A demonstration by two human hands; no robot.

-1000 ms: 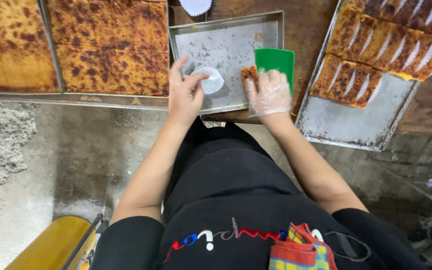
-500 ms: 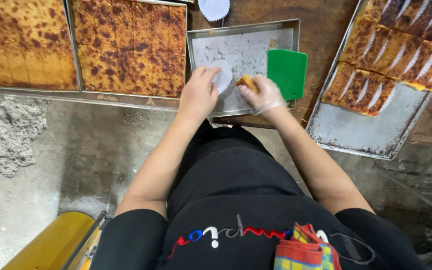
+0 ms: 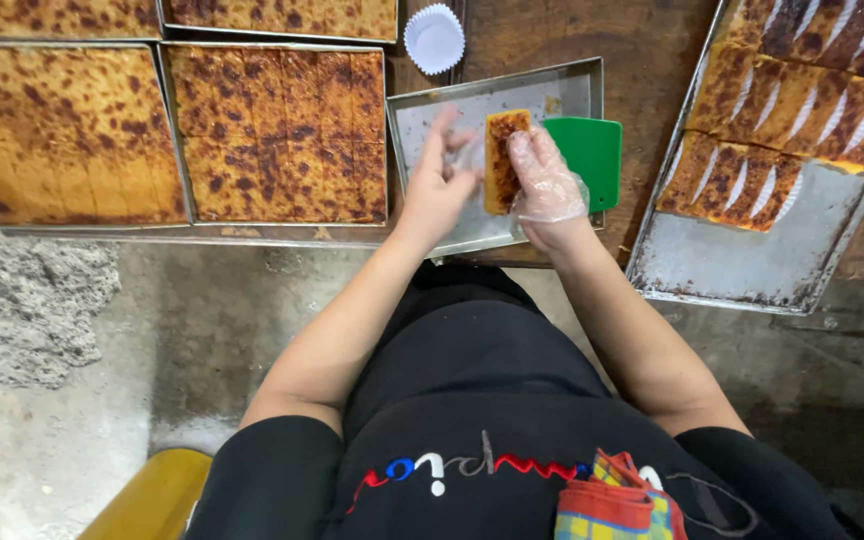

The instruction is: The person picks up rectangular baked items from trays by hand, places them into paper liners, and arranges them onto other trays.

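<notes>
1. Nearest the camera is the person's black apron (image 3: 472, 400) with a checked cloth (image 3: 617, 500) tucked at its lower right; a yellow object (image 3: 152, 495) shows at the lower left above the grey floor (image 3: 62, 330).
2. Both forearms reach forward over the near edge of the wooden bench (image 3: 592, 40).
3. The right hand (image 3: 549, 185), in a thin clear glove, pinches a rectangular slice of browned cake (image 3: 504, 160) by its right side and holds it upright above the small metal tray (image 3: 472, 110).
4. The left hand (image 3: 439, 180) is bare, its fingers spread and blurred, just left of the slice; whether it touches the slice cannot be told.
5. A green plastic scraper (image 3: 592, 155) lies at the small tray's right edge.
6. Left of it, a large tray of scored browned cake (image 3: 277, 130) sits beside another tray of uncut cake (image 3: 57, 135).
7. On the right, a long metal tray (image 3: 742, 260) is bare at its near end, with cake slices in white paper cases (image 3: 802, 90) farther back.
8. Towards the bench's far edge stands an empty white paper case (image 3: 434, 38).
</notes>
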